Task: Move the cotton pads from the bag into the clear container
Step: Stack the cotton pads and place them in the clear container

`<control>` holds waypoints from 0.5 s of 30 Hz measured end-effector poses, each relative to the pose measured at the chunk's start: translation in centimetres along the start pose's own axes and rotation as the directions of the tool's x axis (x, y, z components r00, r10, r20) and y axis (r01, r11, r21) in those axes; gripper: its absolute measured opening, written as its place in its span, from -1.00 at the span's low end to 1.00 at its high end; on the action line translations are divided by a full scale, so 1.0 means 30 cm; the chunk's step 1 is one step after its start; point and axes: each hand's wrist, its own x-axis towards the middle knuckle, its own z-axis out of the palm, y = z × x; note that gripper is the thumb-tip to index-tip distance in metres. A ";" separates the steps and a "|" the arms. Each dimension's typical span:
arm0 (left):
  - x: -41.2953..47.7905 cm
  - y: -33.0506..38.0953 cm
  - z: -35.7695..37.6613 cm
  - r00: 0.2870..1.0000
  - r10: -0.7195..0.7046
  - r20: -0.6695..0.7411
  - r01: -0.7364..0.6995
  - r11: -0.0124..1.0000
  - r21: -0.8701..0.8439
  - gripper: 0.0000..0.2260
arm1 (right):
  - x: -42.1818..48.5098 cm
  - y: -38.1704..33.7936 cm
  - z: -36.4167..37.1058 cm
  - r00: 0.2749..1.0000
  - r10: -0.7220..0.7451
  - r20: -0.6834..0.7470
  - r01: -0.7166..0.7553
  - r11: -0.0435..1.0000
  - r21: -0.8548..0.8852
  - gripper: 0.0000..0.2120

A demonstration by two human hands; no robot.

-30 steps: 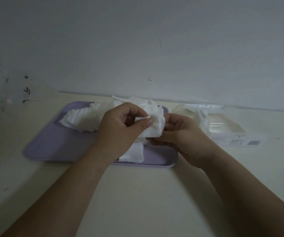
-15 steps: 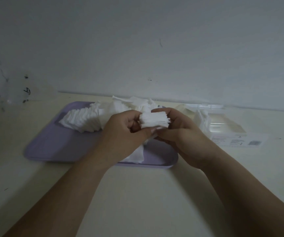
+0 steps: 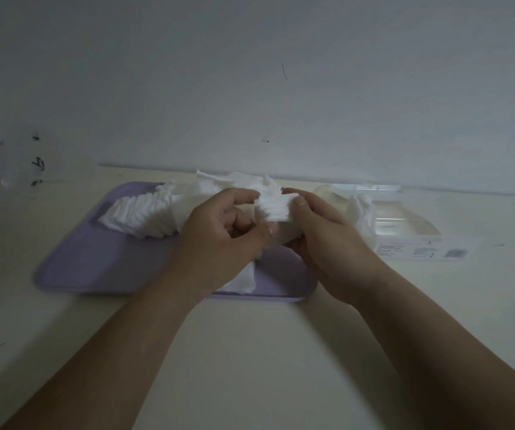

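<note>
A small stack of white cotton pads (image 3: 273, 206) is pinched between my left hand (image 3: 222, 240) and my right hand (image 3: 324, 237), held above the lilac tray (image 3: 95, 268). More cotton pads (image 3: 144, 214) lie fanned out in a row on the tray's far side, and one loose pad (image 3: 244, 279) lies under my left wrist. The clear container (image 3: 405, 225) stands to the right of the tray with a few pads (image 3: 360, 211) upright at its left end. No bag is clearly visible.
The cream tabletop (image 3: 250, 352) runs back to a pale wall. A clear plastic object (image 3: 11, 169) with black marks stands at the far left near the wall. A label with a printed code (image 3: 426, 251) lies on the container's front.
Both hands have gathered the pads into a tidy stack and lifted it slightly; the stack now sits squarely between the fingertips, shifted a little to the right.
</note>
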 end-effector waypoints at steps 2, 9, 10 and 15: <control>0.005 -0.013 0.002 0.997 0.012 -0.075 -0.012 1.000 0.011 -0.70 | -0.001 0.005 0.004 1.000 -0.001 -0.012 0.001 1.000 -0.008 -0.71; 0.000 -0.024 -0.003 0.995 0.055 -0.082 -0.054 0.998 0.022 -0.87 | 0.001 0.014 0.016 0.996 0.073 0.046 -0.077 0.993 0.093 -0.65; 0.001 -0.025 -0.002 0.994 0.063 -0.085 -0.062 0.998 0.023 -0.87 | 0.004 0.017 0.015 0.994 0.085 0.063 -0.090 0.992 0.089 -0.62; 0.000 -0.026 -0.005 0.997 0.061 -0.047 -0.060 0.998 0.018 -0.86 | 0.008 0.009 0.001 0.988 0.088 0.123 -0.105 0.985 0.139 -0.62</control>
